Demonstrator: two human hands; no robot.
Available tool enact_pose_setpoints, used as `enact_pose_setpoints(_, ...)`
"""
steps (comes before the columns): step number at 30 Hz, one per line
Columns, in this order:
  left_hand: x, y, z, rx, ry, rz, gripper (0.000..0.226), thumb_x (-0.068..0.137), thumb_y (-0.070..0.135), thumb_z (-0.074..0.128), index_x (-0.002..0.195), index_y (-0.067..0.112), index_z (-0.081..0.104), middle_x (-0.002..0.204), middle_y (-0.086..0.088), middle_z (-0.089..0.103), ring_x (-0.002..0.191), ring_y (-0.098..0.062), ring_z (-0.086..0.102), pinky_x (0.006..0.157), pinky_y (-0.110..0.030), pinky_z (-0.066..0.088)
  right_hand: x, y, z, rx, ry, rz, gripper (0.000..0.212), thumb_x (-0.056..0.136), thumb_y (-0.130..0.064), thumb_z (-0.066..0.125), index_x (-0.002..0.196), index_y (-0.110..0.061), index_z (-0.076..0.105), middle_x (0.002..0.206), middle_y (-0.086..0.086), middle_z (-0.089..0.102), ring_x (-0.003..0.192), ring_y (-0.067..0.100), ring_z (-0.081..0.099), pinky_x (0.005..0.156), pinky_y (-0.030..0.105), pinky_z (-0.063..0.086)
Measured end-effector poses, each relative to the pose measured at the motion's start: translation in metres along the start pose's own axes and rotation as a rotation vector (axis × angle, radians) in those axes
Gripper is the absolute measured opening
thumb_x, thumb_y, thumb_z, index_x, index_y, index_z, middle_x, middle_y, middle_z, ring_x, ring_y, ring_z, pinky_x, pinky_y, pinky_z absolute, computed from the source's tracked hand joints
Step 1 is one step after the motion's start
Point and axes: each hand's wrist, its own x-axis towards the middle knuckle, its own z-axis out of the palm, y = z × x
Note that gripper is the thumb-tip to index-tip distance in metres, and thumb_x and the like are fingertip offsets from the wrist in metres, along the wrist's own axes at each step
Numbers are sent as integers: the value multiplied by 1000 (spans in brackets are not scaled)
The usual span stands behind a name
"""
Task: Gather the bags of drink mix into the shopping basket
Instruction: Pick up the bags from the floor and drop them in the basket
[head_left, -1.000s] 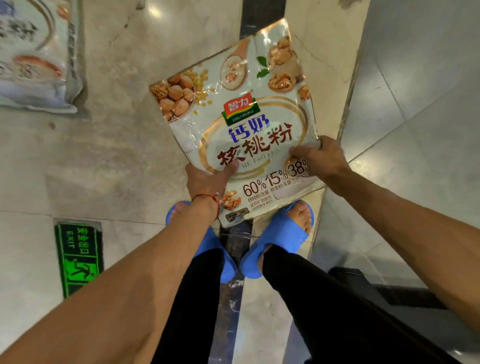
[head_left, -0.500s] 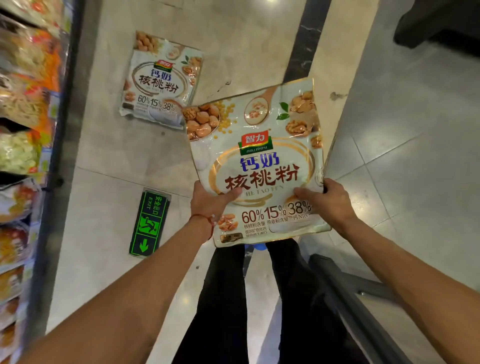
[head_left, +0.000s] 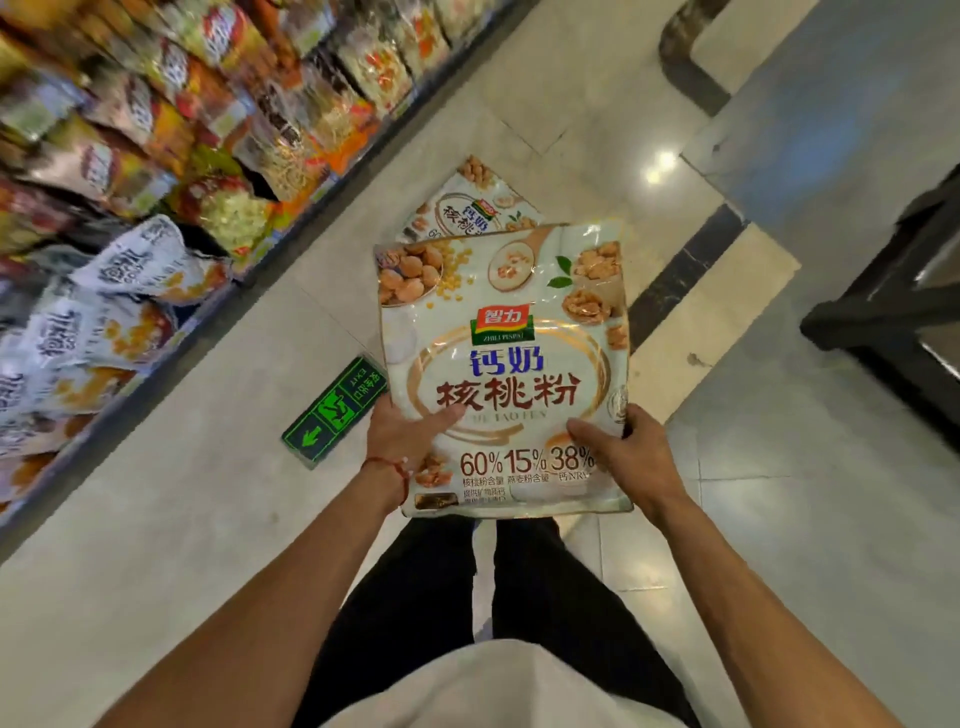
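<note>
At frame centre, a bag (head_left: 501, 364) is held face-up above the floor (head_left: 208, 519), its lower corners gripped by the left hand (head_left: 401, 441) and the right hand (head_left: 634, 457), likely for carrying to an unseen basket. At upper centre, a second bag (head_left: 467, 208) lies on the floor.

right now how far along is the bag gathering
Done: nothing visible; no basket contents show. In hand: the glossy white walnut drink mix bag, gripped by the left hand and right hand near its lower corners. Left: an identical bag lies on the beige floor beyond; both need basketing.
</note>
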Motion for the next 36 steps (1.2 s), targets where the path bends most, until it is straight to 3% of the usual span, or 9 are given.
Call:
enact_pose_setpoints(2,-19,-2,-12,-61,62,-3,43,69,20,92,104,16,67,94,2,76,81,-11,75,62,-25,59,-2,-15,2,-38,-86,-51,42,80,-33,88,114,-16,71,102,2,81,86,19,80,83,48,65)
enact_pose_setpoints(4,-35,-10,-22,-145,105,0,36,72,15,89,102,13,68,92,1,76,76,-9,75,56,-20,57,-3,-28,4,-92,-178,-97,40,83,-30,86,117,-14,70,102,3,81,87,22,80,83,49,65)
enact_pose_setpoints(8,-73,-23,-43,-256,235,31,46,74,15,88,112,5,66,100,-6,76,76,-10,75,56,-20,57,-4,-54,15,-167,-370,-144,43,84,-25,85,120,-10,69,107,7,80,91,25,79,84,50,64)
enact_pose_setpoints(13,-117,-46,-63,-403,390,47,58,75,20,87,122,5,56,112,-11,72,93,-24,74,72,-38,64,-22,-83,43,-279,-562,-224,36,86,-17,83,119,-11,70,107,5,80,95,26,79,84,49,64)
enact_pose_setpoints(21,-189,-91,-101,-655,586,39,50,86,17,78,125,8,47,110,-6,69,76,-8,74,56,-25,58,-72,-111,114,-461,-813,-292,31,87,-15,82,116,-12,72,103,6,81,93,27,79,82,42,65)
enact_pose_setpoints(25,-214,-122,-125,-774,661,18,43,87,18,77,120,11,49,108,-6,70,74,-7,74,54,-25,58,-101,-114,163,-556,-906,-318,34,85,-15,83,117,-10,72,104,9,81,94,30,79,84,47,63)
enact_pose_setpoints(29,-230,-155,-163,-861,772,31,34,87,20,77,107,23,50,108,-3,70,85,-13,73,58,-23,58,-139,-108,221,-631,-953,-349,32,85,-13,83,115,-11,73,102,8,81,91,29,79,79,44,65)
enact_pose_setpoints(33,-243,-197,-213,-940,835,26,37,86,23,78,110,22,50,109,-4,70,92,-19,72,67,-31,61,-189,-92,287,-663,-963,-397,25,85,-9,83,108,-10,74,96,6,82,83,25,80,65,32,64)
enact_pose_setpoints(36,-259,-234,-260,-984,874,17,46,85,23,79,118,14,49,107,-4,70,87,-16,71,57,-23,58,-233,-75,339,-674,-961,-436,24,83,-8,84,105,-9,75,92,5,82,80,23,80,61,28,63)
